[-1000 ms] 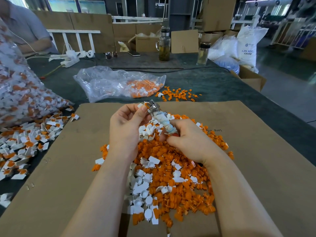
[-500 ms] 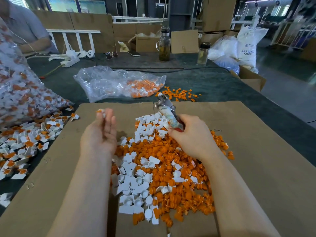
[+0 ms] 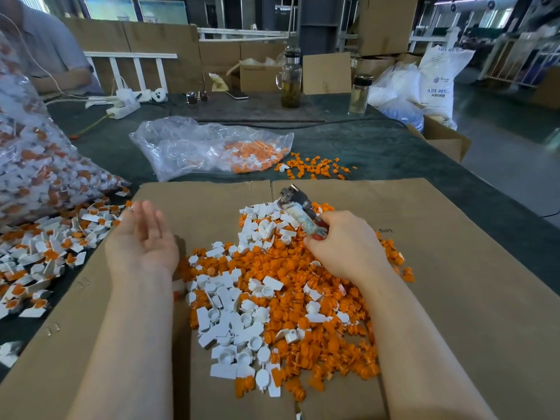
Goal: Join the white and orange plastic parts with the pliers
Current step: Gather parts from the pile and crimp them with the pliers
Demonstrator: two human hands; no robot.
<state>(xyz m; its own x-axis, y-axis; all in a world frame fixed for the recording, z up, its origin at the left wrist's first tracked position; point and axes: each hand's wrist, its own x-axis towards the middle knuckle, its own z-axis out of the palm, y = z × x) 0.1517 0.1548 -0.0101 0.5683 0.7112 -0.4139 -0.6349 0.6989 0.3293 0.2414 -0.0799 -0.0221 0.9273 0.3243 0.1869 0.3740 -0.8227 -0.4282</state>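
L hand (image 3: 142, 247) empty, fingers apart, palm up, left of the loose pile (image 3: 272, 298) on the cardboard (image 3: 454, 298). R hand (image 3: 345, 247) fingers clamped on pliers (image 3: 298, 209) over pile's far edge. Next: grab 1 white + 1 orange, seat square, squeeze gently. Finished pcs (image 3: 39, 253) left of pile on green bench (image 3: 378, 153); warehouse, boxes behind.

Pliers (image 3: 300, 209) handles hidden in right hand (image 3: 345, 244)

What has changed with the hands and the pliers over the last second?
The left hand left the pliers, swung out leftward toward the joined parts and now lies open, palm up, the piece it carried gone. The right hand keeps its grip on the pliers above the loose pile.
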